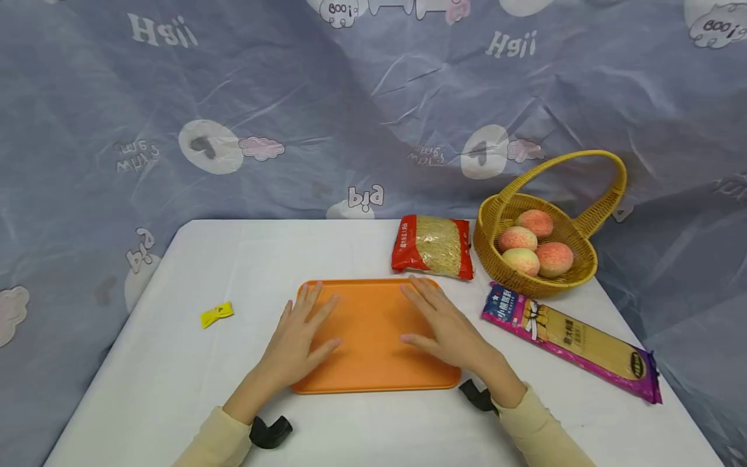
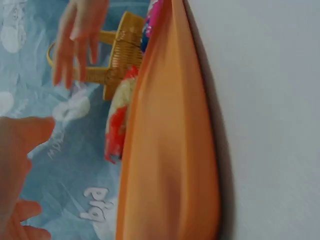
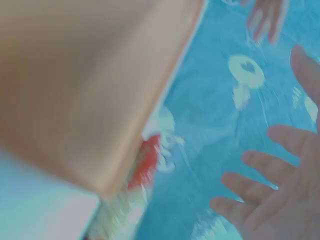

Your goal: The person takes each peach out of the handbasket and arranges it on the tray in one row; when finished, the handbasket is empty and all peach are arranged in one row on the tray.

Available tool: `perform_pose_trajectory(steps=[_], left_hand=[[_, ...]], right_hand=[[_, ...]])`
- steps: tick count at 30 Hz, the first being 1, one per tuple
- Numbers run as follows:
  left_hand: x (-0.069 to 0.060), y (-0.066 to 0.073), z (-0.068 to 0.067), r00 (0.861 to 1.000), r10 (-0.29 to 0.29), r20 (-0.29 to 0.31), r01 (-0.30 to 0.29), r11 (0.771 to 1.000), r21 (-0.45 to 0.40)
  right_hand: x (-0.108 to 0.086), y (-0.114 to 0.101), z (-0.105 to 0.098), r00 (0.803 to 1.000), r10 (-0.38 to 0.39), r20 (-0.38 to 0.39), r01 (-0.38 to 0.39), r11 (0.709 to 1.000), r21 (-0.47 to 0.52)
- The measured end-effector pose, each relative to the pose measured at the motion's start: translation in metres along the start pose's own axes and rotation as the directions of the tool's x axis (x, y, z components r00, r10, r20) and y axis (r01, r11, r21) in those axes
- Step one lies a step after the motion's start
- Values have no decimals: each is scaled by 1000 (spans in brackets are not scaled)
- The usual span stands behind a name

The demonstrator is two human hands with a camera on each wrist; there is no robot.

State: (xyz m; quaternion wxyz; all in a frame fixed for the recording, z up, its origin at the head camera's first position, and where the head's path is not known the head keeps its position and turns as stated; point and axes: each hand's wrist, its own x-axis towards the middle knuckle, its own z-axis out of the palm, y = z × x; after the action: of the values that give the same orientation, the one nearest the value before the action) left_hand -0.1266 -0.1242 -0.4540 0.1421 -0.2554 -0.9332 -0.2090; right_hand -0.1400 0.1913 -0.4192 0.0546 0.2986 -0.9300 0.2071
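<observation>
An orange tray (image 1: 373, 337) lies flat on the white table, with nothing on it. Over its left side is my left hand (image 1: 300, 344), fingers spread, holding nothing. My right hand (image 1: 449, 331) hovers over the tray's right side, fingers also spread and holding nothing. In the left wrist view the tray (image 2: 160, 150) runs alongside my left hand (image 2: 15, 175), with the other hand (image 2: 82, 40) beyond. The right wrist view shows my right hand (image 3: 285, 185) with fingers apart beside the tray (image 3: 100, 100). Whether either hand touches the tray, I cannot tell.
Behind the tray lies a red bag of noodles (image 1: 438, 246). A yellow wicker basket (image 1: 574, 250) with several peaches (image 1: 554, 259) stands at the back right. A long purple noodle packet (image 1: 574, 340) lies right of the tray, a small yellow wrapped piece (image 1: 216, 314) to the left.
</observation>
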Motion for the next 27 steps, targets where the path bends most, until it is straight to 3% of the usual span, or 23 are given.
perform_pose_trajectory(steps=[3,5,9,12,15,19,23,27], left_hand=[[-5,-10,0,995,-53,-85,44,993,-107],[-9,-18,2,987,-112,-115,91,980,-175],[-18,-32,11,966,-239,-98,200,932,-303],[-22,-39,18,956,-283,-72,240,902,-360],[-25,-45,25,954,-291,-65,244,887,-391],[-28,-49,32,953,-297,-61,246,874,-418],[-29,-51,36,947,-315,-62,262,871,-415],[-28,-52,39,946,-313,-86,253,877,-408]], right_hand=[[1,6,-22,991,-3,-134,10,998,55],[0,14,-39,972,9,-235,9,997,74],[-3,40,-74,918,85,-386,-49,994,101],[-7,66,-96,883,204,-423,-158,977,142],[-11,95,-110,847,330,-416,-268,942,202],[-17,128,-115,807,478,-347,-409,876,256],[-22,151,-112,784,563,-263,-491,821,293],[-23,167,-106,768,603,-214,-532,787,311]])
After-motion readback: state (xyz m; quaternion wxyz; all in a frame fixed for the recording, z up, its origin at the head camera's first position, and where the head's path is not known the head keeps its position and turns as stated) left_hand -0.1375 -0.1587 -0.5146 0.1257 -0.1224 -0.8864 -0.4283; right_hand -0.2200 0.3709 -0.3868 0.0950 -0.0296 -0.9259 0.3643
